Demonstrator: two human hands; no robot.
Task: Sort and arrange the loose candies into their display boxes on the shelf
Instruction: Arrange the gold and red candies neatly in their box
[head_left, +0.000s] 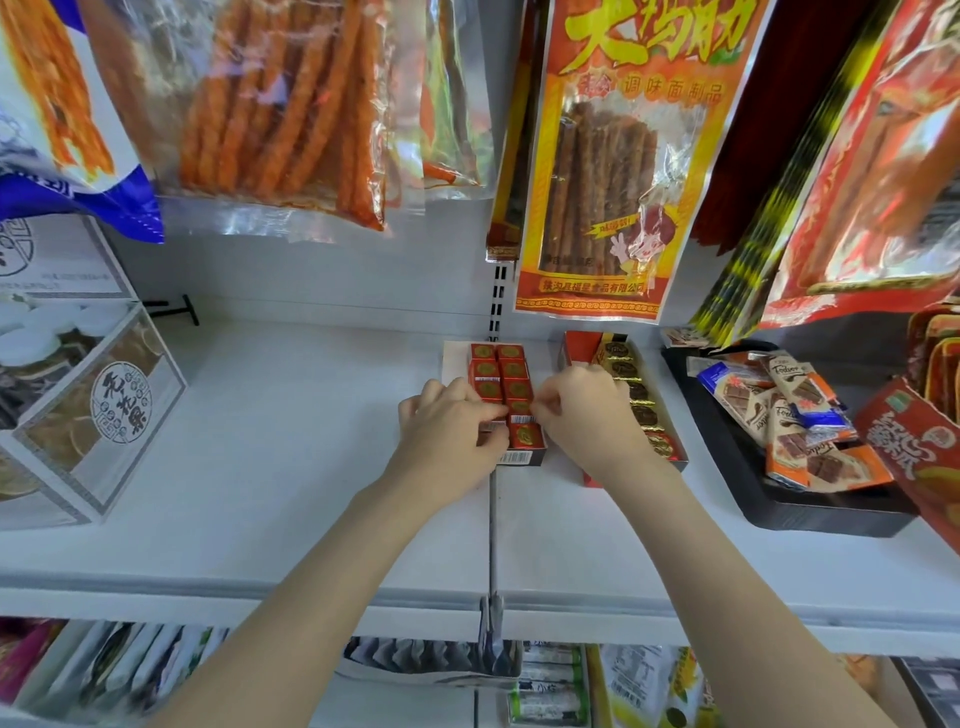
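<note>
A narrow display box (519, 457) stands on the white shelf (291, 426), filled with two rows of small red square candies (511, 371) bearing gold seals. My left hand (449, 426) lies on the box's left side, fingers curled over the candies there. My right hand (584, 405) is at the box's right edge and pinches a red candy near a barcode label. Just to the right stands a second red box (576, 348) holding a row of dark gold-wrapped candies (644, 410); my right hand hides part of it.
A black tray (748, 483) of chocolate bars sits at the right, a red snack bag (919, 457) beside it. Grey cartons (88, 410) stand at the left. Snack bags (608, 156) hang low overhead. A vertical divider (492, 525) splits the shelf below the boxes.
</note>
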